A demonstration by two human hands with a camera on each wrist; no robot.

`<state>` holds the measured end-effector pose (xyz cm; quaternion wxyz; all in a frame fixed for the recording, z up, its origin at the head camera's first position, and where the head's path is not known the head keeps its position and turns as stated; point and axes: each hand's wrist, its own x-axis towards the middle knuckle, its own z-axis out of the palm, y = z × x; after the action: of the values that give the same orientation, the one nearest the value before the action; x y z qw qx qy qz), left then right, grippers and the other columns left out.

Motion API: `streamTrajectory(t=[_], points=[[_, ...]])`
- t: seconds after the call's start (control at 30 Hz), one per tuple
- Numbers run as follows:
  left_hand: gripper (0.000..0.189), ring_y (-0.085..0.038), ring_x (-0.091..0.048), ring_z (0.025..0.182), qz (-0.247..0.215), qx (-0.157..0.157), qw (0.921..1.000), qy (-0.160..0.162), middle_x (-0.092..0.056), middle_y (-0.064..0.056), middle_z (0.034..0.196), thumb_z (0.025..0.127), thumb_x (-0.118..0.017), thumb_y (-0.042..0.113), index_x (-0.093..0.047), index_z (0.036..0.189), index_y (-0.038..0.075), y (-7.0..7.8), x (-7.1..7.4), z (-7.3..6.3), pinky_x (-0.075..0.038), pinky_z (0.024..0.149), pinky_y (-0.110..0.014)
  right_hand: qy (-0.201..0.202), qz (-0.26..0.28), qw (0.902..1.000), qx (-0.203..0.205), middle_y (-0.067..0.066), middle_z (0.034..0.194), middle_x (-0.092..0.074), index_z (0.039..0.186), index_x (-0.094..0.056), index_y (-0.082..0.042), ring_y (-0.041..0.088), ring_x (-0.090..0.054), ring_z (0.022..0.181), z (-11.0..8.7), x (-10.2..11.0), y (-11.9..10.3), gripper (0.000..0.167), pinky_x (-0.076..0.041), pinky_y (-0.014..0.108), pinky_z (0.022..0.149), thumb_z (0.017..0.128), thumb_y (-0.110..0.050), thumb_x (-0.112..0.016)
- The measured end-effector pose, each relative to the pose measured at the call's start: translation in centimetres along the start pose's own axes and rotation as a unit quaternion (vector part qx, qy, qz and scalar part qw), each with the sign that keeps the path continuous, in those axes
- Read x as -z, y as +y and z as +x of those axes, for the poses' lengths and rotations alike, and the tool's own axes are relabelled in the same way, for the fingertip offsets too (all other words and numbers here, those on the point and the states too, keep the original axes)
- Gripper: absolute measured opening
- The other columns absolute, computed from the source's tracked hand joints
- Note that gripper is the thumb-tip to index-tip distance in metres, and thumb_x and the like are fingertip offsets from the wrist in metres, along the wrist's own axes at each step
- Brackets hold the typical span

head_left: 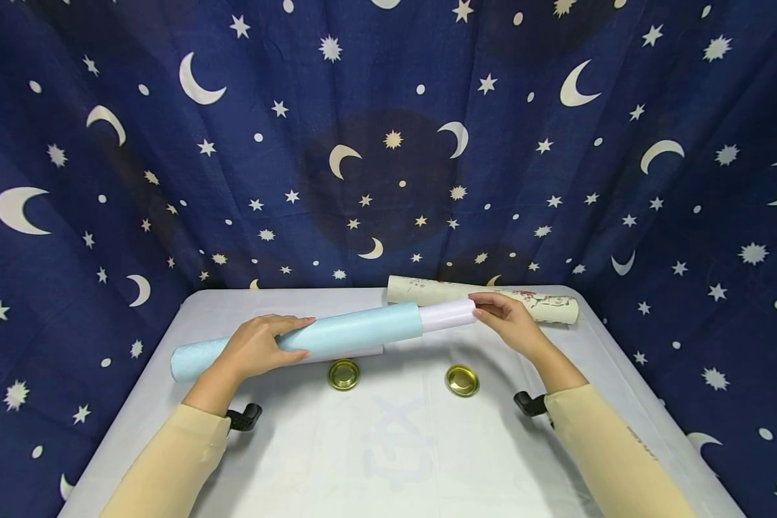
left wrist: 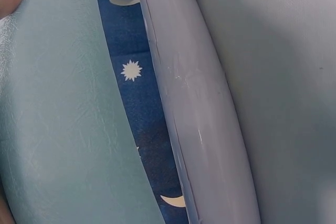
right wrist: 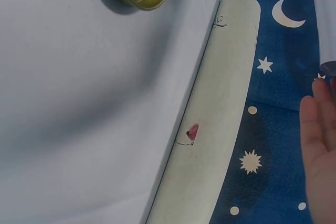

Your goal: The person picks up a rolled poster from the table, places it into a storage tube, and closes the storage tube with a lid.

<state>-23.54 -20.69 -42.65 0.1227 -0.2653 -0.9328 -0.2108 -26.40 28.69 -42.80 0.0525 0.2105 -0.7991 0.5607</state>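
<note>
My left hand (head_left: 255,345) grips a light-blue roll of sheet material (head_left: 362,327) from above, its thumb on the near side. The roll is held tilted over the table, right end higher. From that right end sticks out a narrower pale lilac roll (head_left: 448,315). My right hand (head_left: 508,324) is at the lilac roll's free end, fingertips touching or very near it; its fingers look fairly straight in the right wrist view. A second lilac roll (left wrist: 199,103) lies on the table below the light-blue roll, largely hidden by it in the head view.
Two small gold-coloured round dishes (head_left: 344,375) (head_left: 462,380) stand on the white table (head_left: 388,446). Along its back edge lies a cream roll with a floral print (head_left: 553,308). A dark blue curtain (head_left: 395,165) with moons and stars surrounds the back and sides.
</note>
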Motion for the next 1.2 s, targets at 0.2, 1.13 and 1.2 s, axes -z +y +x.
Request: streamTrajectory(t=[0.2,1.13,1.2], points=[[0.063,-0.027,-0.063,0.119,-0.004,0.004,1.0000,-0.007,-0.069,0.000,0.127,0.077,-0.082,0.054,-0.066,0.134,0.034,0.3,-0.3,-0.1,-0.050,0.097,-0.052,-0.014,-0.026,0.9992,-0.026,0.026,0.126,-0.062,0.129,-0.061,0.006,0.003,-0.065,0.102,-0.3,-0.4,-0.1,0.034,-0.053,0.018,0.086,0.098,-0.008,-0.065],[0.063,-0.026,-0.063,0.119,-0.014,-0.001,0.9999,-0.008,-0.069,0.002,0.127,0.075,-0.083,0.053,-0.066,0.133,0.035,0.9,-0.1,0.4,-0.049,0.099,-0.051,-0.057,-0.027,0.9977,-0.026,0.019,0.127,-0.064,0.128,-0.063,0.001,0.017,-0.066,0.106,0.4,-2.4,-1.2,0.035,-0.054,0.025,0.088,0.097,-0.013,-0.067],[0.063,-0.026,-0.063,0.118,-0.013,-0.004,0.9999,-0.007,-0.069,0.002,0.127,0.076,-0.083,0.053,-0.066,0.133,0.035,1.0,-0.2,0.5,-0.049,0.098,-0.051,-0.060,-0.031,0.9974,-0.025,0.019,0.128,-0.064,0.129,-0.062,0.001,0.021,-0.066,0.108,0.4,-2.7,-1.3,0.035,-0.054,0.025,0.088,0.097,-0.013,-0.067]])
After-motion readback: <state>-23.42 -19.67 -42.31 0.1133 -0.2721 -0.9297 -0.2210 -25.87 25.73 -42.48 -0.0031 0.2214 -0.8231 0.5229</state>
